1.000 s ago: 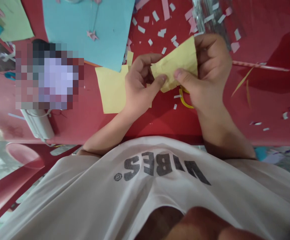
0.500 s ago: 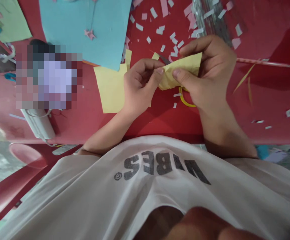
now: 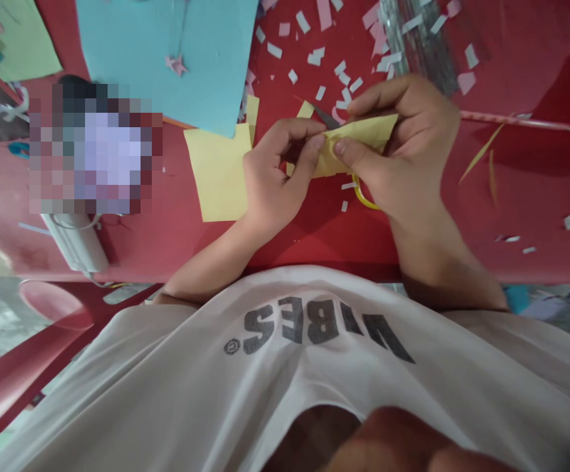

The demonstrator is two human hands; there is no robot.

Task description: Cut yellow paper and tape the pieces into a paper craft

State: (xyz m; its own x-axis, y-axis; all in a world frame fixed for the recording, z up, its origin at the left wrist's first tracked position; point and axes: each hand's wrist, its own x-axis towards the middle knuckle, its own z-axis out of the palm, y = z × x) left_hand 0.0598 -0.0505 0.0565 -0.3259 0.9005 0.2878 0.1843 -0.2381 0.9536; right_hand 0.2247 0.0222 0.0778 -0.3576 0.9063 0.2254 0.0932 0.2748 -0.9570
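A folded piece of yellow paper (image 3: 376, 133) is held between both hands above the red table. My left hand (image 3: 282, 170) pinches its left end between thumb and fingers. On the right part, my right hand (image 3: 407, 147) presses with the thumb on the near face, its other fingers behind. Under the held paper lie scissors, with a yellow handle loop (image 3: 363, 195) and a grey blade tip (image 3: 327, 118) showing. Flat yellow paper (image 3: 216, 174) rests on the table, partly beneath my left hand.
A light blue sheet (image 3: 167, 59) with a pink star lies at the upper left. White and pink scraps (image 3: 316, 56) scatter beyond my hands. A striped stick (image 3: 521, 121) is at the right, a white device (image 3: 76, 242) at the left, and a red chair (image 3: 24, 367) below it.
The folded paper has tilted slightly and now looks narrower. My right thumb has shifted a little left along it, and more of the scissor blade shows.
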